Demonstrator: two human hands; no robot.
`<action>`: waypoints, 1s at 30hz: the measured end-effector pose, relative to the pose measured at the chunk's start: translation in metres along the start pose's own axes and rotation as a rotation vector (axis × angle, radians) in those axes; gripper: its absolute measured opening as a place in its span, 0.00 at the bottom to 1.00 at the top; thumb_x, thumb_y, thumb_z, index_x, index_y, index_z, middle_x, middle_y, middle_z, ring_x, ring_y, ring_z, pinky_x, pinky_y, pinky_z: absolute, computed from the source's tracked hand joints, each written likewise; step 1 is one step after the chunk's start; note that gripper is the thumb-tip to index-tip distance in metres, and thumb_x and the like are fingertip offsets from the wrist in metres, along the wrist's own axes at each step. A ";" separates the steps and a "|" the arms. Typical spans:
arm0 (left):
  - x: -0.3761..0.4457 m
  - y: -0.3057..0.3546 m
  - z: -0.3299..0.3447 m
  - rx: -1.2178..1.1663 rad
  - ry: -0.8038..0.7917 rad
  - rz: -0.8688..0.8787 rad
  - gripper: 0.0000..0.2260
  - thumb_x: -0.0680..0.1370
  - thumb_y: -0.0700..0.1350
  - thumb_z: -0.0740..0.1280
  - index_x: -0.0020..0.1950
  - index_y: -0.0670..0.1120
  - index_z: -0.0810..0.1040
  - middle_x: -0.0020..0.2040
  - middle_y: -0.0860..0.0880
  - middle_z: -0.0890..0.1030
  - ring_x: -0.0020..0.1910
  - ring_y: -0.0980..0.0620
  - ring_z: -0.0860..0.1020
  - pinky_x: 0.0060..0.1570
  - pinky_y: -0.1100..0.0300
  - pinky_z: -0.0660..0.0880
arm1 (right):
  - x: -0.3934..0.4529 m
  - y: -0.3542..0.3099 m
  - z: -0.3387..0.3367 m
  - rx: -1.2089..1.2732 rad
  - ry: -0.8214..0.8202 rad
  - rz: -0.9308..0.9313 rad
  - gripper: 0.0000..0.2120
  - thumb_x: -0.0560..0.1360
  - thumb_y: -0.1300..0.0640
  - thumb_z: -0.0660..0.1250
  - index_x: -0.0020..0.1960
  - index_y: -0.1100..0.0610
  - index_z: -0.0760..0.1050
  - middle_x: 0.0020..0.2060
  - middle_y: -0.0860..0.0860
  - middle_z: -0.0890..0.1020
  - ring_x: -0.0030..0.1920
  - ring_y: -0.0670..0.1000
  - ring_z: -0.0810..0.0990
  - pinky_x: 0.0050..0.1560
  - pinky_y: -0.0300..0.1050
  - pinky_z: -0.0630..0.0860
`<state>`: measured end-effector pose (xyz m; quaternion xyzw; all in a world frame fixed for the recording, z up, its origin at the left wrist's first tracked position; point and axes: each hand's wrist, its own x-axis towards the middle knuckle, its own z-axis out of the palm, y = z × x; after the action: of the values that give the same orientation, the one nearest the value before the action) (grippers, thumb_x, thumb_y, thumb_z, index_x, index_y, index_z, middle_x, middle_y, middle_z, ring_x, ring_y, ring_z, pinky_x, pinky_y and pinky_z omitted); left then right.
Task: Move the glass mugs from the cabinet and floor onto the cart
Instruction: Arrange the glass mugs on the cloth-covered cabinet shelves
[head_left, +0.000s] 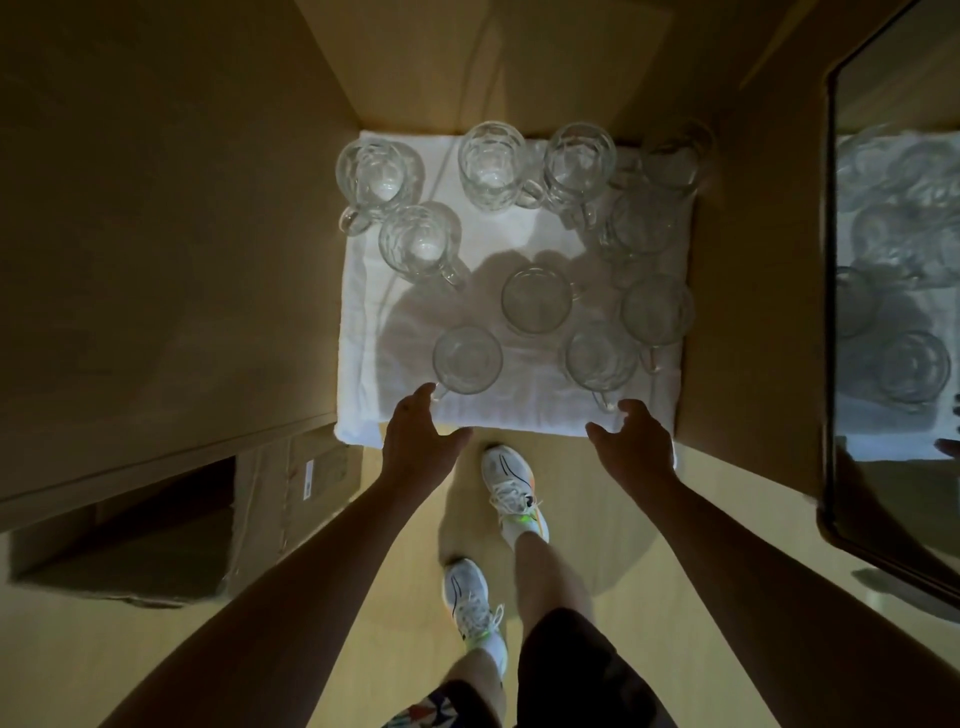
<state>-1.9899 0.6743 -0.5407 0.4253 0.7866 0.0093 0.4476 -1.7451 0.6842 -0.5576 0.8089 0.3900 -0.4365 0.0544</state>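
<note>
- The glass mugs (519, 249) stand upright on a white cloth (358, 322) spread on the floor; I count about ten, some hard to make out in the dim right side.
- Nearest the cloth's front edge are two: the front-left mug (467, 359), its handle pointing toward me, and the front-right mug (601, 361), its handle also toward the front edge.
- My left hand (418, 441) hangs over the cloth's front edge, fingers spread and empty, fingertips just beside the front-left mug's handle; I cannot tell whether they touch it.
- My right hand (631, 441) is likewise spread and empty over the front edge, fingertips close to the front-right mug's handle.
- Further back on the cloth, a middle mug (536, 299) stands alone; four dimpled ones sit along the far and left part.
- Just short of the cloth's front edge are my white sneakers (511, 486) on the pale wood floor (727, 519).
- Left of the cloth is a cardboard box (291, 499) under a wooden panel.
- Right of the cloth, a dark-framed mirror (893, 312) reflects the mugs.
</note>
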 end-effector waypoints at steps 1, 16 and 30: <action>0.001 0.000 0.000 -0.002 -0.003 -0.001 0.36 0.75 0.51 0.74 0.79 0.49 0.61 0.75 0.46 0.67 0.73 0.46 0.67 0.67 0.53 0.66 | 0.001 0.001 0.000 0.000 0.002 0.004 0.29 0.77 0.50 0.69 0.73 0.58 0.66 0.65 0.60 0.77 0.65 0.61 0.76 0.60 0.52 0.73; 0.053 -0.013 0.029 0.015 -0.018 -0.051 0.29 0.75 0.52 0.72 0.73 0.45 0.68 0.69 0.44 0.74 0.68 0.45 0.71 0.62 0.54 0.68 | 0.050 0.005 0.024 0.170 -0.023 0.052 0.12 0.75 0.51 0.71 0.54 0.56 0.76 0.49 0.50 0.80 0.53 0.54 0.78 0.50 0.43 0.67; 0.049 -0.011 0.027 -0.122 -0.027 -0.105 0.10 0.81 0.51 0.64 0.53 0.45 0.78 0.49 0.46 0.83 0.51 0.44 0.81 0.55 0.49 0.77 | 0.053 -0.006 0.021 0.550 -0.120 0.183 0.07 0.75 0.56 0.72 0.41 0.59 0.77 0.37 0.56 0.78 0.36 0.53 0.77 0.49 0.52 0.78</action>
<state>-1.9902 0.6905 -0.5952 0.3556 0.7997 0.0280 0.4829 -1.7464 0.7101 -0.6089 0.7979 0.1785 -0.5661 -0.1048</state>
